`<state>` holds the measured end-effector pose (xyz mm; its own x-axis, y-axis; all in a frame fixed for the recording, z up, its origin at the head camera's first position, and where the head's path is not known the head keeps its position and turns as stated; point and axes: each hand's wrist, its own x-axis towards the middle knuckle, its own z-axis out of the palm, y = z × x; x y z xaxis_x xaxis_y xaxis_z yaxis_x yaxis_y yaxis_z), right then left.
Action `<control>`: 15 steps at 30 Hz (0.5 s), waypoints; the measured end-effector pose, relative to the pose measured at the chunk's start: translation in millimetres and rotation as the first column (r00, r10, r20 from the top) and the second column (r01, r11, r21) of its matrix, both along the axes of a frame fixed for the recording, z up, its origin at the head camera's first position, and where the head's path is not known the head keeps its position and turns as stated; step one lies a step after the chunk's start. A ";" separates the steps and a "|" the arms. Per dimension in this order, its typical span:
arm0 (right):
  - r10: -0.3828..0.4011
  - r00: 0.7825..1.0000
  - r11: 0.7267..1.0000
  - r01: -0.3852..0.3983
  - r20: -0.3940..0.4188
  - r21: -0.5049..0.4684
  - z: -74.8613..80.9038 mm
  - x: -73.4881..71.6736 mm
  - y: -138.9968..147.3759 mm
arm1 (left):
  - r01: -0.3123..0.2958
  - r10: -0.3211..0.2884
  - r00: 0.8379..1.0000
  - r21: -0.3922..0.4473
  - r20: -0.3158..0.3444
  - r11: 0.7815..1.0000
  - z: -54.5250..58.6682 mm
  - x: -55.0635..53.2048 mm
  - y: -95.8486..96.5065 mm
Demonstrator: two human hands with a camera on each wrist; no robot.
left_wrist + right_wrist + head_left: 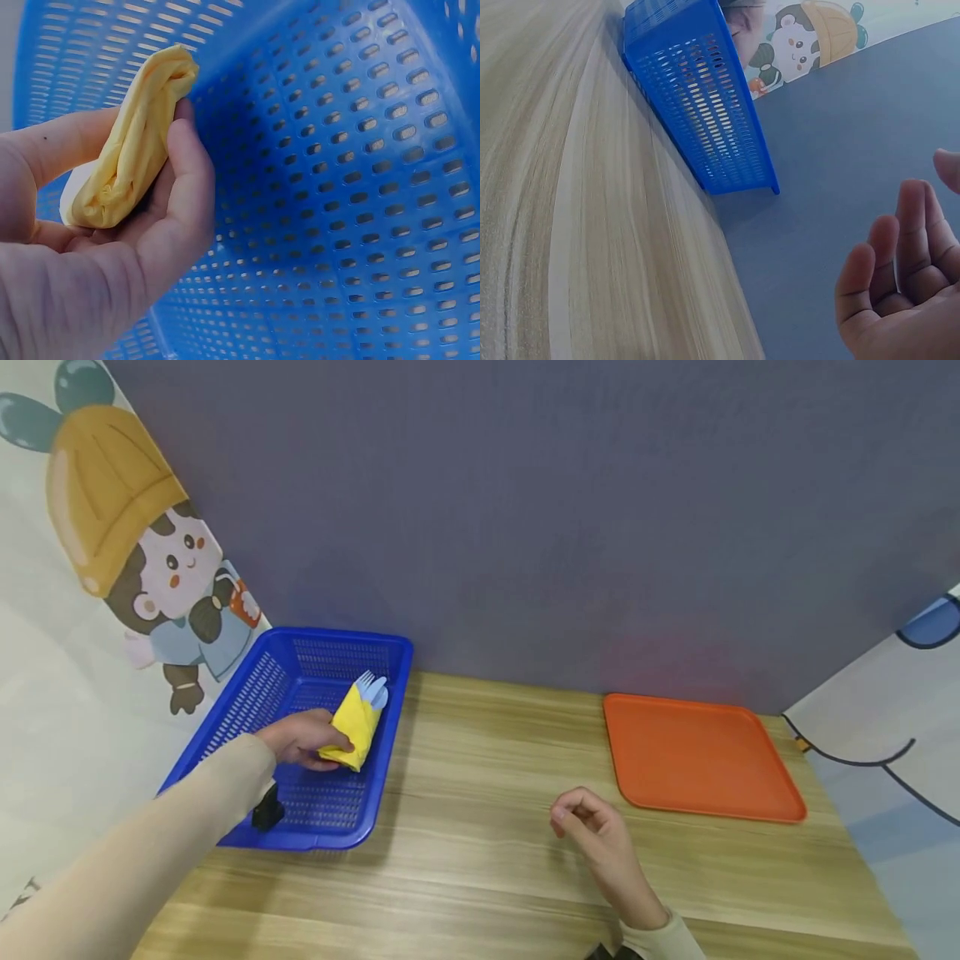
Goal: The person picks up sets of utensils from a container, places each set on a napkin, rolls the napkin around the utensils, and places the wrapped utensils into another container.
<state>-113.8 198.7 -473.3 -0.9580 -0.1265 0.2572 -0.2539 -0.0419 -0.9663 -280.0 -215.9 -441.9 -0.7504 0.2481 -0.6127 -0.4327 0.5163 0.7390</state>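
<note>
In the head view a yellow napkin bundle [356, 728] sits within the blue basket [392, 727], with a pale blue fork [364, 681] and a rounded pale blue utensil [380, 695] poking out of its far end. My left hand [309, 739] grips the bundle near its lower end. Up close in the left wrist view, thumb and fingers curl round the folded yellow cloth [135, 150], over the basket's slotted floor. My right hand [600, 839] hovers over the table between basket and tray, fingers loosely bent and holding nothing.
An orange tray [705, 760] lies on the wooden table [480, 827] at the right. A grey-blue panel [525, 527] rises behind the table. On the left, a wall with a cartoon figure [180, 560] stands beside the basket.
</note>
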 end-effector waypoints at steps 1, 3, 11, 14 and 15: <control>0.000 1.000 1.000 0.000 -0.004 0.001 -0.2 0.0 0.1 | 0.003 -0.003 1.000 -0.002 0.007 1.000 -2.0 -1.2 0.7; -0.002 1.000 1.000 0.002 -0.011 0.005 -0.8 0.0 0.4 | 0.003 -0.003 1.000 0.000 0.018 1.000 -6.7 -2.9 1.8; -0.008 1.000 1.000 0.008 -0.009 0.007 -3.5 1.1 1.7 | -0.002 0.001 0.999 0.025 0.042 1.000 -19.9 -2.5 5.3; -0.017 1.000 1.000 0.017 0.016 0.016 -3.6 1.9 2.2 | 0.015 -0.016 1.000 0.011 0.024 1.000 -23.0 -4.3 8.8; -0.019 1.000 1.000 0.019 0.024 0.019 -3.7 2.1 2.1 | 0.019 -0.019 1.000 0.007 0.018 1.000 -23.9 -4.6 9.9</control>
<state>-111.7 200.8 -477.0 -0.9662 -0.1128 0.2319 -0.2312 -0.0191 -0.9727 -284.6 -205.9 -465.7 -0.7345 0.2665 -0.6241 -0.4356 0.5200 0.7347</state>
